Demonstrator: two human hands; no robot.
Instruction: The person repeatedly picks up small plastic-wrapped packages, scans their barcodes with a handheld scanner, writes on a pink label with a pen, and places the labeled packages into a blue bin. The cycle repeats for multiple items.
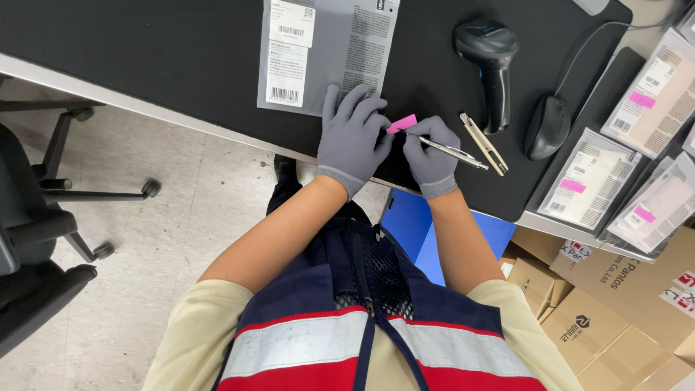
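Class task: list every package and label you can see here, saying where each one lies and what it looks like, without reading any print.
Grey mailer bag: top centre of the mat, two white labels.
Pink sticker: small, between both gloved hands.
Grey bags: stacked right, white labels, pink stickers.
Cardboard boxes: brown, lower right.
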